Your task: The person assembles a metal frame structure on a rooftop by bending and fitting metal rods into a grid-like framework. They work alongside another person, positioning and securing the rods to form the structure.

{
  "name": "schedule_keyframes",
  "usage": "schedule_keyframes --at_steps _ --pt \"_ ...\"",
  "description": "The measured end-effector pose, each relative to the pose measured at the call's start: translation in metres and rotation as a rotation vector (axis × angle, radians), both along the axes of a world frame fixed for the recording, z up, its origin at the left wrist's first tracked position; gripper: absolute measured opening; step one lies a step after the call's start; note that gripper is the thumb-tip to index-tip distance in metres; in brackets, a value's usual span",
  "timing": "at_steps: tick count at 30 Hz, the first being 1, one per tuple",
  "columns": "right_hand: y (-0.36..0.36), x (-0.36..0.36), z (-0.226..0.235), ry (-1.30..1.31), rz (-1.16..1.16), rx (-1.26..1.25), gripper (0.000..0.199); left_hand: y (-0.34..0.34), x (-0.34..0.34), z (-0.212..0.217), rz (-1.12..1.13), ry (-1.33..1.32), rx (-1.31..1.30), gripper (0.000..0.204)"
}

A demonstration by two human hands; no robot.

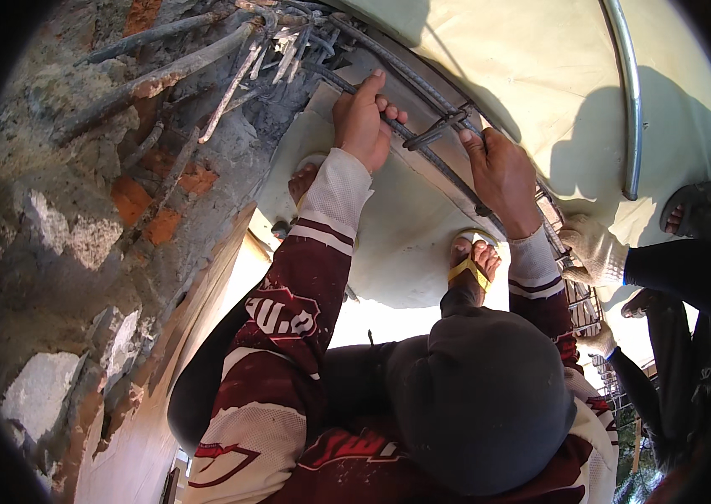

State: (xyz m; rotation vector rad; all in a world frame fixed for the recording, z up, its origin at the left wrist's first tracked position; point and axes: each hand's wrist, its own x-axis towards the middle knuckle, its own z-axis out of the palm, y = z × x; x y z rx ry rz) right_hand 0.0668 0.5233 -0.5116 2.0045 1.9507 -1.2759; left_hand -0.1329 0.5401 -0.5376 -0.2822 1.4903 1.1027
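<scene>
A long rebar cage [456,181] runs slantwise from the upper middle down to the right, its parallel steel bars tied by a stirrup [435,132]. My left hand [364,126] is closed round the lower bar, left of that stirrup, with the thumb pointing up. On the stirrup's other side, my right hand [502,178] grips the cage, thumb along the bar; its other fingers are mostly hidden. Beyond my left hand, the cage's far end reaches a cluster of bent bars [288,38] sticking out of broken concrete.
Rough concrete with exposed brick [130,200] fills the left side. Another person's gloved hand [595,250] holds the cage at right, with a second glove [597,343] lower down. A loose steel bar [628,109] lies on the pale sheet [540,50]. My bent knee [490,395] is below.
</scene>
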Motion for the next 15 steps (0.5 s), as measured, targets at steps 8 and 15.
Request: schedule_keyframes --at_steps 8,15 --pt "0.034 0.025 -0.008 0.324 -0.109 -0.294 0.065 0.005 0.009 -0.009 -0.067 0.094 0.032 0.021" --pt "0.03 0.016 -0.025 0.376 -0.044 -0.302 0.05 0.003 0.015 -0.007 -0.083 0.251 -0.002 0.029"
